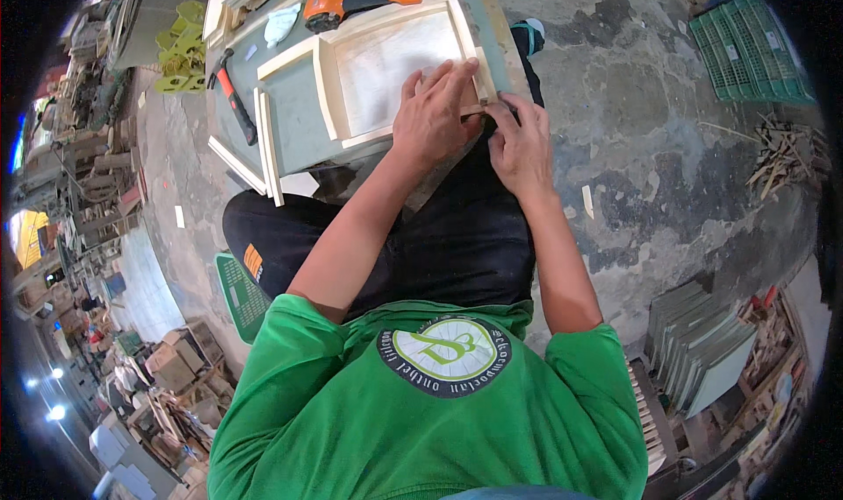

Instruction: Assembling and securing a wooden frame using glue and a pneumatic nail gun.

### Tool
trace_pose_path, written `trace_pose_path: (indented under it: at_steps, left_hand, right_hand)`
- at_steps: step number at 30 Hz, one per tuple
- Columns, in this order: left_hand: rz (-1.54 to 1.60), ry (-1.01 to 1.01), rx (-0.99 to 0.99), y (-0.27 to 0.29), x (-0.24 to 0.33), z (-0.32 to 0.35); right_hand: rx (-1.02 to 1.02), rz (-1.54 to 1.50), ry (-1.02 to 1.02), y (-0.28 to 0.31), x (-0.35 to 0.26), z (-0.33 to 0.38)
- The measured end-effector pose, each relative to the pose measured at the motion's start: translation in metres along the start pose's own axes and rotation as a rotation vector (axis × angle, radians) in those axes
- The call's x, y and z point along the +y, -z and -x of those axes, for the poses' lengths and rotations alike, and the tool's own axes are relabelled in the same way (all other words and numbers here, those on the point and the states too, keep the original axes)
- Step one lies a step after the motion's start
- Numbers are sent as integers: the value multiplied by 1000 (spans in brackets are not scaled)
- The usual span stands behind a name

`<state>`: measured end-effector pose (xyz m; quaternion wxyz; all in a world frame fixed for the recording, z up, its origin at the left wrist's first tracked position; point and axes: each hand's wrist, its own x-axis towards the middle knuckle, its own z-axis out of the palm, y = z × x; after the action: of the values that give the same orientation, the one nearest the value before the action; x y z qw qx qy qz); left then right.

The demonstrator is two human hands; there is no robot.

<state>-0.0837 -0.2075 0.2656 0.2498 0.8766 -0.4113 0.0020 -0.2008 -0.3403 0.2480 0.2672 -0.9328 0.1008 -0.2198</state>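
Note:
A shallow wooden frame (327, 92) with a pale panel (386, 61) inside lies on the grey-green work surface in front of me. My left hand (430, 118) grips its near right corner, with long fingers over the right-hand strip and the thumb low at the near edge. Close beside it, my right hand (524, 140) has bent fingers on the outside of that same corner. Between the two hands a short end of wood shows; whether it is a separate piece I cannot tell. The fingers partly hide the joint.
An orange nail gun (364, 0) with a hose lies beyond the frame. Left of it are a hammer (235, 100) and loose wooden strips (268, 149). A green crate (751, 48) stands far right. Stacked panels (702, 351) lean at lower right.

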Motion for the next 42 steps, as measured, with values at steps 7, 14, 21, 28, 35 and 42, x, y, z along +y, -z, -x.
trace_pose_path:
  at_steps: [7,14,21,28,35,42]
  left_hand:
    - [2,5,-20,1,-2,-1]
    - [47,15,-23,9,3,-1]
    - [70,6,-18,2,1,-1]
    - [39,-9,-31,1,2,-4]
    - [35,-2,-33,7,4,-6]
    - [17,-15,-27,9,2,-4]
  right_hand:
    - [-72,-113,-46,0,5,-8]
    - [47,-473,-343,-14,-1,2]
    - [8,-363,-293,-14,-6,2]
    - [-41,-407,-313,-5,-4,-4]
    - [-8,-374,-281,2,9,-19]
    - [51,-342,-40,32,-15,-161]
